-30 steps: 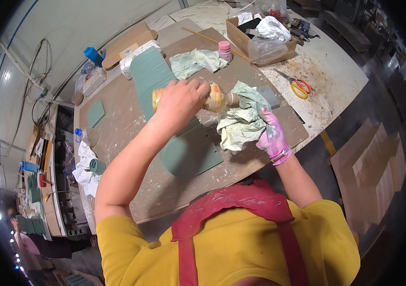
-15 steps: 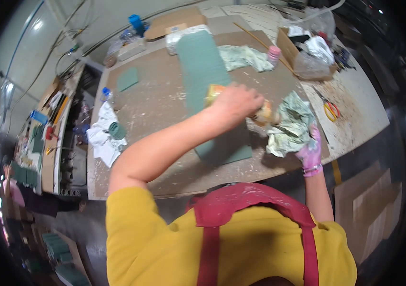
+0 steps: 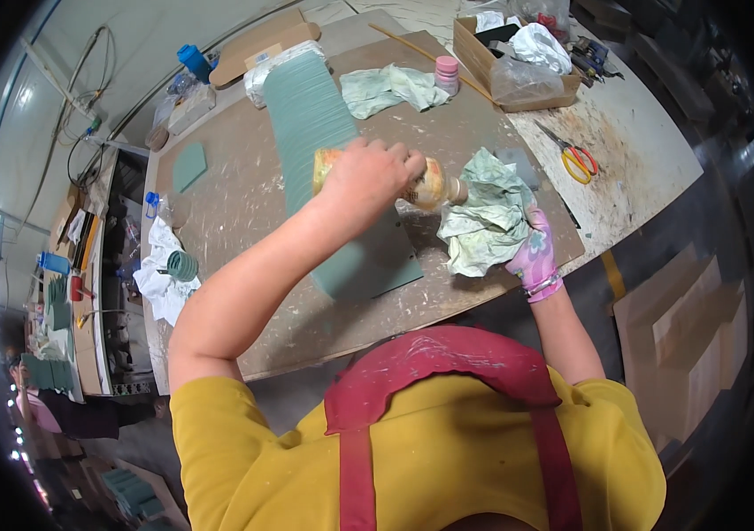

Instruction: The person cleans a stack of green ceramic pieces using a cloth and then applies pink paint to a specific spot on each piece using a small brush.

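Left hand (image 3: 368, 177) grasping bottle (image 3: 430, 188), long axis level, neck toward 3 o'clock, right hand (image 3: 532, 257) clutching rag (image 3: 488, 221), green sheet (image 3: 342, 177) beneath, scissors (image 3: 576, 159) at 3 o'clock.

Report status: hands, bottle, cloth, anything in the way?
Left hand shut on bottle, tipped toward crumpled cloth. Right hand, pink glove, holds cloth. Nothing between them.
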Motion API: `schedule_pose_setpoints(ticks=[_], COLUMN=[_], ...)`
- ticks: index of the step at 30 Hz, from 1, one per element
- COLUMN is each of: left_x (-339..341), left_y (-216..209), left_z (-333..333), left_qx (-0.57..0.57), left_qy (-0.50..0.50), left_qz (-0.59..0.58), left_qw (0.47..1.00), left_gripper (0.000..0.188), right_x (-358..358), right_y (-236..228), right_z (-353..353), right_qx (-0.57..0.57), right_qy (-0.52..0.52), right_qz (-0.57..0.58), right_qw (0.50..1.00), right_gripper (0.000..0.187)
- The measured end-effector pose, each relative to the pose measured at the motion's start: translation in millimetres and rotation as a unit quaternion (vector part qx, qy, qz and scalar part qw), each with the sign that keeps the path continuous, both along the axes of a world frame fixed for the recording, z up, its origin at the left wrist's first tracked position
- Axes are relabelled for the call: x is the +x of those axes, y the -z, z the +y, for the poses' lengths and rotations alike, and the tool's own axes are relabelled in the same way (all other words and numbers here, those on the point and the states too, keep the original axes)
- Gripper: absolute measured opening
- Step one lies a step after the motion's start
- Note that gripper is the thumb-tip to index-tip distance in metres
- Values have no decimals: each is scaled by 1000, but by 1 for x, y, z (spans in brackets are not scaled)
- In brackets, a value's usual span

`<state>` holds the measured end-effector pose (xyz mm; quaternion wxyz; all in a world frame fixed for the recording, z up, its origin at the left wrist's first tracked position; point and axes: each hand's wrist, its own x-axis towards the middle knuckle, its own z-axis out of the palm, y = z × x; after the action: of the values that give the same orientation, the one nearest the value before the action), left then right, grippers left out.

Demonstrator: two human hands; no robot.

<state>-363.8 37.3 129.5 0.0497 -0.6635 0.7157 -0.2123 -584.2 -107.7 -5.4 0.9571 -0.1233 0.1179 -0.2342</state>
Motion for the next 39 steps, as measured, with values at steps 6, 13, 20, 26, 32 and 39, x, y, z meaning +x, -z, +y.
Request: schedule_pose_setpoints(ticks=[6,13,20,26,32,39], left_x=[-21,-19,-9,11,68,98], left_y=[5,4,38,64,130,65], left_z=[-14,-50,-92,-173,-233,-147], left_qx=[37,57,58,-56,-115,-126], left_qy=[41,37,13,-47,-99,-139], left_qz=[35,52,190,391,674,591], left_qw=[998,996,980,918,723,785], left_gripper=[18,20,43,54,78,102], right_x=[-16,-12,-3,4,22,-5], right_y=[9,11,-2,-22,6,16], right_z=[-16,-25,-55,-112,-136,-118], right_qx=[-22,9,7,-49,1,-121], right_qy=[34,32,27,50,70,104], right_qz=[-25,14,-1,-57,-40,77], right_qw=[999,999,1000,996,997,984], right_gripper=[52,43,49,57,55,49])
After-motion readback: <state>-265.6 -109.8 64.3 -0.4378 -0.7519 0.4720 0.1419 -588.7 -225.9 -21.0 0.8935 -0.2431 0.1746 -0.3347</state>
